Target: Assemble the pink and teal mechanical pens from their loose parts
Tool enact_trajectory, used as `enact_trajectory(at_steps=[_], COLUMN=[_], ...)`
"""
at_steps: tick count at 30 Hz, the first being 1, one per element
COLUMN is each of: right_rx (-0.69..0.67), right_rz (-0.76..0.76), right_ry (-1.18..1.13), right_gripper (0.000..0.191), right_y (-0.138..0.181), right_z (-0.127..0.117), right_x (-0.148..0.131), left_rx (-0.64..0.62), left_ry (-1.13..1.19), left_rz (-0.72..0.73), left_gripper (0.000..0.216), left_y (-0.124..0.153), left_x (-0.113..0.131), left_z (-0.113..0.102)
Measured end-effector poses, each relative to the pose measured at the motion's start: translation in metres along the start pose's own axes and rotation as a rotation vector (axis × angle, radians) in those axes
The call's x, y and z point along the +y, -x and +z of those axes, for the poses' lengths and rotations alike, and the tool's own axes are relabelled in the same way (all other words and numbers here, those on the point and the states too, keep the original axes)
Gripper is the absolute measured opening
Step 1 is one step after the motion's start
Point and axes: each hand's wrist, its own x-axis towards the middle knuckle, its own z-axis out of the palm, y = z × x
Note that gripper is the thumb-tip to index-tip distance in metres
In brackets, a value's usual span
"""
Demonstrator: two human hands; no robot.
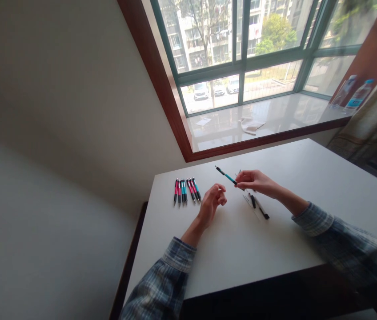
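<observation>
My right hand (255,183) pinches a teal and black click pen (227,177) at its black grip end, holding it tilted above the table with the clicker up and to the left. My left hand (211,202) hovers beside it with loosely curled fingers apart and nothing visible in them. To the left of that hand, several pink and teal pens (184,192) lie side by side in a row, tips toward me. Below my right hand are loose pen parts: a black grip piece (253,201), a white stick with a black end (262,209) and thin refills (247,201). My right hand partly hides this pile.
The white table (228,253) meets a wall on the left. Behind it, a window sill (218,135) with a dark red wooden edge holds crumpled paper (252,124) and plastic bottles (358,97). A curtain (362,124) hangs at the right.
</observation>
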Motion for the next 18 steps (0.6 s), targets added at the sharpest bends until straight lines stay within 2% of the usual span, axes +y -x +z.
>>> enact_trajectory(at_steps=[2,4,8,10,14,18], right_rx=[0.043,0.045,0.072,0.088,0.079,0.082], right_rz=[0.006,0.007,-0.043,-0.11,-0.162,-0.158], right_ry=[0.045,0.095,0.311,0.442,0.698,0.792], right_gripper=[0.039,0.034,0.017,0.015,0.02,0.021], right_y=[-0.005,-0.011,-0.028,-0.038,-0.06,-0.076], right_z=[0.002,0.011,0.048,0.068,0.101,0.121], right_x=[0.003,0.004,-0.001,-0.003,-0.002,0.005], left_rx=[-0.121,-0.296,-0.765,-0.914,-0.96,-0.938], left_ry=[-0.085,-0.165,-0.354,-0.403,-0.354,-0.322], left_rz=[-0.038,-0.119,-0.261,-0.278,-0.281,-0.294], left_gripper=[0.043,0.042,0.037,0.038,0.045,0.053], left_y=[0.002,0.006,0.012,0.014,0.012,0.01], left_x=[0.002,0.006,0.015,0.017,0.012,0.005], left_z=[0.002,0.005,0.009,0.01,0.005,0.0])
